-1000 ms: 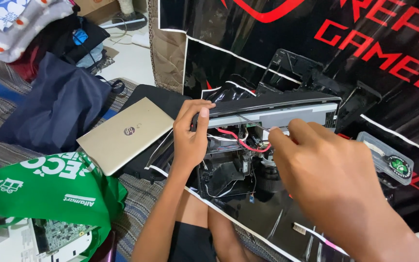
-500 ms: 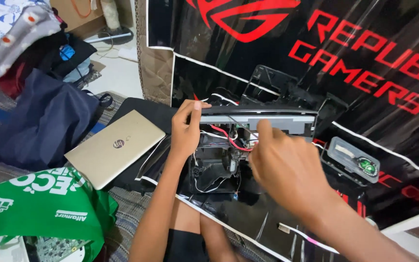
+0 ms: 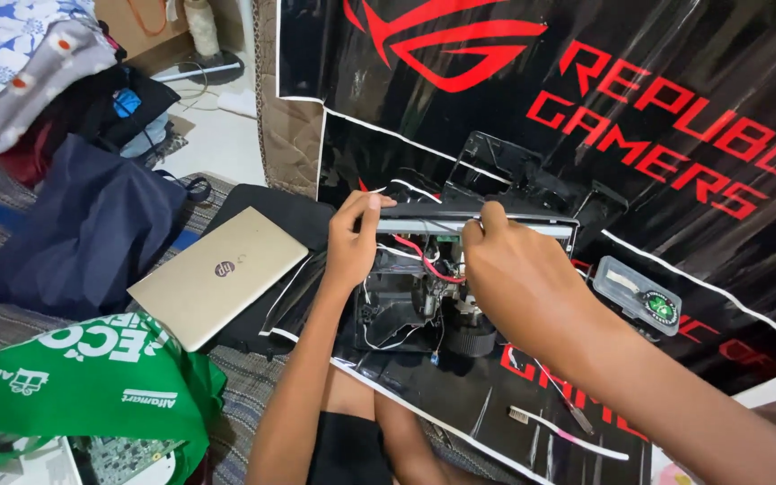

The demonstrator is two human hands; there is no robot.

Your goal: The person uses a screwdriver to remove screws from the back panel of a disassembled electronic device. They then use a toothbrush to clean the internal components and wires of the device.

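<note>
An opened black device (image 3: 410,310) with exposed red and white wires lies on a black mat with red lettering (image 3: 675,108). A long grey bar-shaped part (image 3: 433,224) runs across its top. My left hand (image 3: 352,241) pinches the bar's left end between thumb and fingers. My right hand (image 3: 518,278) grips the bar near its middle, fingertips curled over the edge and covering part of the device. Both hands hold the same part, just above the wires.
A closed gold laptop (image 3: 217,287) lies left of the device. A green bag (image 3: 83,382) sits at lower left over a circuit board (image 3: 123,454). A dark blue bag (image 3: 83,229) and piled clothes lie farther left. A small clear plastic box (image 3: 635,292) rests right of the device.
The view has drawn back and shifted, so the device sits lower in frame. My right hand has moved from over the wires up onto the grey bar. My left hand stays on the bar's left end.
</note>
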